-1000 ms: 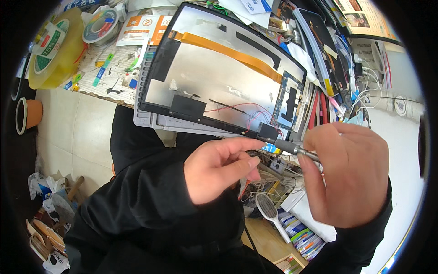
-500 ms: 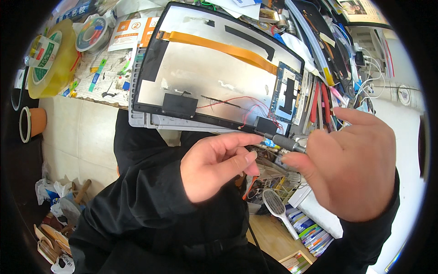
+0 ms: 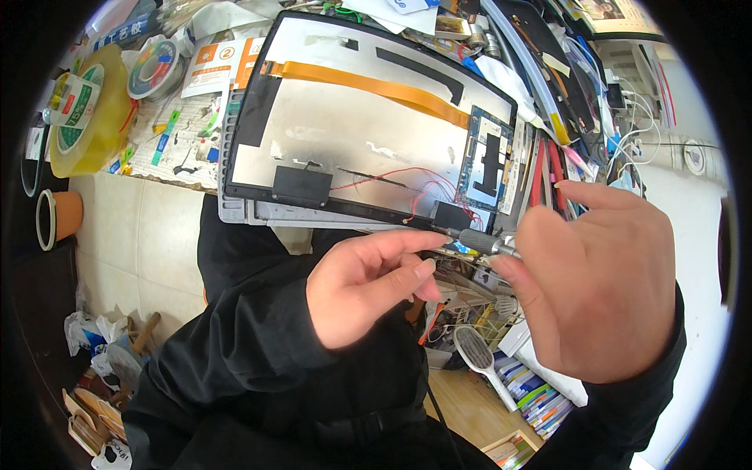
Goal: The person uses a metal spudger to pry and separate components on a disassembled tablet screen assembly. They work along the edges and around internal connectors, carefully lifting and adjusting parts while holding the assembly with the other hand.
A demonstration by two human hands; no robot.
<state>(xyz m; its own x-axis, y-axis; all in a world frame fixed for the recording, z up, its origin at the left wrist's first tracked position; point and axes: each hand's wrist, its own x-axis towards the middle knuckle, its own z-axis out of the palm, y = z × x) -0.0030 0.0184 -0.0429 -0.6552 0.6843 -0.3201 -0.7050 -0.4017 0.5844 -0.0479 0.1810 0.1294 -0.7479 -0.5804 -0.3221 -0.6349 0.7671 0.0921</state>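
Observation:
My right hand [image 3: 599, 282] is closed around a screwdriver [image 3: 479, 241] with a knurled grey metal handle. Its thin tip points left, at the lower black edge of an opened flat display panel [image 3: 352, 117]. Just below that edge, my left hand [image 3: 372, 282] has its index finger stretched toward the tip, with the thumb and other fingers loosely bent; I see nothing held in it. Across the panel's silvery back runs an orange ribbon cable [image 3: 376, 90] to a blue circuit board [image 3: 486, 160]. Red wires [image 3: 415, 174] link two black speaker-like boxes, one [image 3: 301, 186] at lower left.
Under the panel lies a grey tray [image 3: 233, 210]. Left of it are a roll of yellow tape [image 3: 94, 117] and a solder spool [image 3: 154, 68]. Tools [image 3: 548, 102] crowd the right side. A hairbrush [image 3: 475, 348] and a brown bin [image 3: 66, 213] are lower down.
The view has shifted slightly. The screwdriver and my right hand sit a little further left in the picture. My left hand keeps nearly the same pose.

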